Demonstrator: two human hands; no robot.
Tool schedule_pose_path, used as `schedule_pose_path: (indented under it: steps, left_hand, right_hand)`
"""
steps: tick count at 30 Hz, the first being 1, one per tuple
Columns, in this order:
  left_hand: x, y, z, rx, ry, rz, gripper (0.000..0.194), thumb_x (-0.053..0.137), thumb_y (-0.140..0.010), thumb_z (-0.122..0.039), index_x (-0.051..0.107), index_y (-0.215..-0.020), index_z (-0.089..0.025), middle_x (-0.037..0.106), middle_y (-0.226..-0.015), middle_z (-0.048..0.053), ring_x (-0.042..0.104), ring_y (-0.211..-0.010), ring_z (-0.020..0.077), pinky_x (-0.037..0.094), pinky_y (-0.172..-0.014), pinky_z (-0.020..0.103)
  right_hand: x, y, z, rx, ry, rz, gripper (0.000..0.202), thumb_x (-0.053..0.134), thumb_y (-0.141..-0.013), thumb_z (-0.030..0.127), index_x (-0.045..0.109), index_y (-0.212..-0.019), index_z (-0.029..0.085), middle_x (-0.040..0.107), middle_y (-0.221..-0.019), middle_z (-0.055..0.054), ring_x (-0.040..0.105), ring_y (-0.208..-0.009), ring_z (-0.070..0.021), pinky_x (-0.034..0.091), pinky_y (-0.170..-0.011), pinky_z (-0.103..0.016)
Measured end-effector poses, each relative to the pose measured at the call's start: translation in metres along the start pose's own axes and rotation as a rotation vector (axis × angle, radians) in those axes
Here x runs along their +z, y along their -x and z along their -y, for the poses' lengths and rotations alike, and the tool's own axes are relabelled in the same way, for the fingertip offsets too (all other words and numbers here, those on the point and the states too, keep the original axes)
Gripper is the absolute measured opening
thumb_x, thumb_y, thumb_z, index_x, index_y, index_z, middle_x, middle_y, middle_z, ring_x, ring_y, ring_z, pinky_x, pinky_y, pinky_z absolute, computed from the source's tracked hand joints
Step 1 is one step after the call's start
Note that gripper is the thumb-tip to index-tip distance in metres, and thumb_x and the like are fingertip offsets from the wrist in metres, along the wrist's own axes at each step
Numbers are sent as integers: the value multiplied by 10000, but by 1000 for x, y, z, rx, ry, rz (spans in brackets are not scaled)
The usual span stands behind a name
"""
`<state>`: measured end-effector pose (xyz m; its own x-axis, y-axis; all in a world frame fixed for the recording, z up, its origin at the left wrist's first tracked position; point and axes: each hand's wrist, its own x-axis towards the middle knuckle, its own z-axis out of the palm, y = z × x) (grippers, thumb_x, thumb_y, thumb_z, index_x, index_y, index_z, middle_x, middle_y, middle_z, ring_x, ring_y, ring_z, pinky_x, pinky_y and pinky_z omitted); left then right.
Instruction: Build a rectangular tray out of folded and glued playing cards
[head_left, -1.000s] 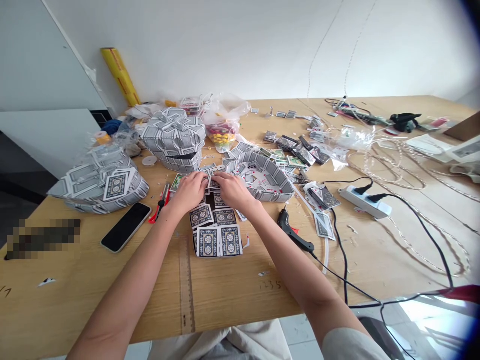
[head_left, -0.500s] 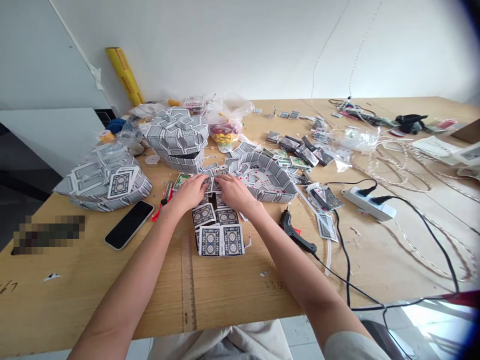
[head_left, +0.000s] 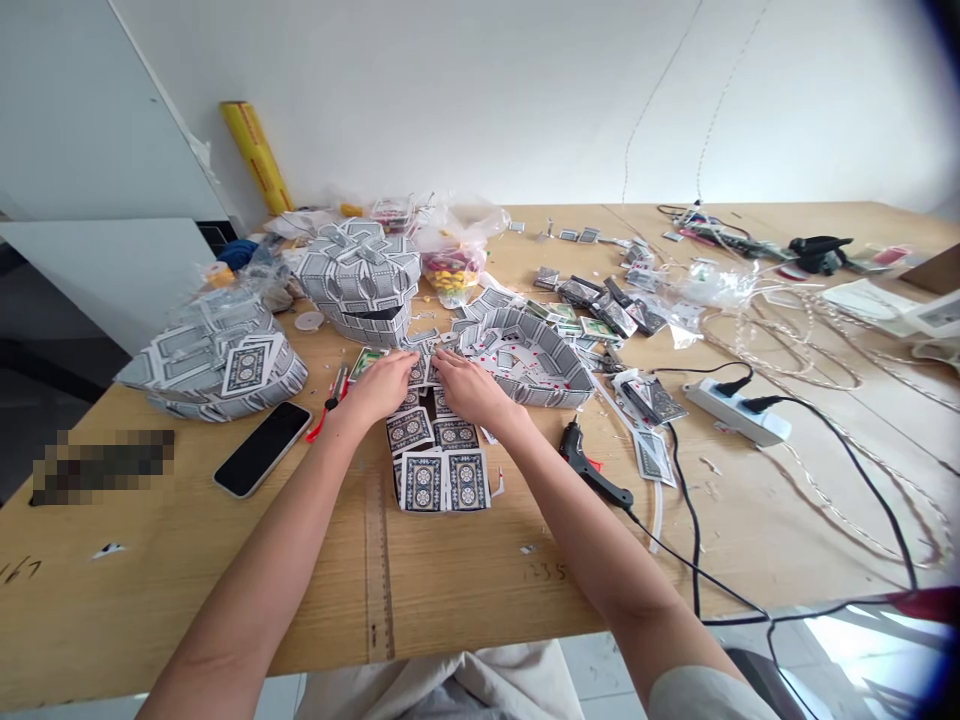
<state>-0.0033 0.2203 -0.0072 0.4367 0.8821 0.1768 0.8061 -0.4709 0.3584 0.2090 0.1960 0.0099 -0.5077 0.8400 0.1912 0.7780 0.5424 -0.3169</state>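
- The left hand (head_left: 386,383) lies with bent fingers on the far part of the playing-card panel (head_left: 424,483); I cannot tell whether it pinches a card or only presses.
- The right hand (head_left: 469,385) is just beside it, its fingers close together and resting on the same far part; its thumb is not clear, so I cannot tell if it pinches.
- The panel itself lies on the wooden table (head_left: 465,590), in front of the person and between the forearms. Its dark blue card backs, with round ornaments, stand in two columns, and a dark gap shows between them near the hands.
- About writing: handwritten digits on the table seem to read "1235" near the right forearm, and "167" at the left edge.
- The transparent ruler (head_left: 377,570) has scale marks, but its numbers are too small to read.
- The yellow roll (head_left: 256,155) carries reddish print, which I cannot read; the same is true for the dark card packs (head_left: 615,312).
- Right of the panel are the black glue gun (head_left: 589,468) and, beyond it, an open card-walled tray (head_left: 544,393) with loose cards inside.
- Left of it lies a smartphone (head_left: 262,450), its screen dark.
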Motion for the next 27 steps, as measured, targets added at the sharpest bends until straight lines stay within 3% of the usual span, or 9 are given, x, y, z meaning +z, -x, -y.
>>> schedule_pose_path:
  steps: [6, 10, 13, 16, 21, 24, 27]
  left_hand:
    - [0, 1, 1, -2, 20, -19, 520, 404, -1018, -125, 655, -1474, -122, 653, -1539, 137, 609, -1446, 241, 446, -1262, 408]
    - [-1, 4, -1, -27, 30, -49, 505, 389, -1052, -171, 629, -1494, -132, 659, -1528, 142, 623, -1424, 260, 465, -1237, 428]
    - [-5, 5, -3, -54, 35, -74, 481, 379, -1078, -232, 635, -1470, -126, 685, -1477, 168, 656, -1368, 296, 502, -1186, 466]
    - [-16, 4, -8, -61, 42, -99, 451, 368, -1084, -256, 680, -1386, -134, 714, -1412, 165, 673, -1324, 296, 513, -1159, 462]
    - [-52, 11, -17, -37, 125, -204, 400, 395, -1084, -317, 738, -1236, -180, 760, -1308, 122, 703, -1225, 273, 523, -1108, 431]
    - [-67, 26, -19, -84, 190, -272, 328, 498, -1053, -375, 765, -1144, -207, 802, -1190, 82, 740, -1086, 248, 555, -979, 368]
    - [-62, 49, -17, -185, 147, -280, 313, 546, -1024, -430, 771, -1008, -215, 803, -849, 34, 725, -769, 209, 535, -766, 318]
  right_hand:
    - [-3, 0, 1, -3, -21, -14, 411, 399, -1121, 162, 627, -1450, 69, 596, -1582, -217, 545, -1511, -295, 466, -1231, -447]
    - [-12, 1, 1, 11, -62, -29, 422, 402, -1127, 181, 600, -1477, 56, 469, -1677, -239, 548, -1508, -305, 477, -1217, -439]
    - [-18, 1, 2, 13, -94, -43, 399, 411, -1115, 161, 640, -1436, 97, 533, -1639, -213, 596, -1462, -306, 500, -1183, -448]
    - [-20, 0, 3, 8, -100, -58, 359, 412, -1120, 170, 687, -1349, 141, 689, -1475, -173, 652, -1384, -284, 515, -1132, -422]
    - [-22, 0, 3, 23, -97, -53, 317, 426, -1131, 198, 720, -1240, 146, 756, -1315, -157, 714, -1226, -268, 526, -1034, -374]
    - [-32, 2, 4, 30, -102, -77, 324, 423, -1129, 199, 726, -1225, 138, 763, -1279, -160, 715, -1188, -269, 521, -1010, -372]
    - [-44, 5, 7, 46, -120, -129, 339, 427, -1116, 202, 739, -1227, 129, 767, -1255, -166, 722, -1137, -274, 522, -981, -378]
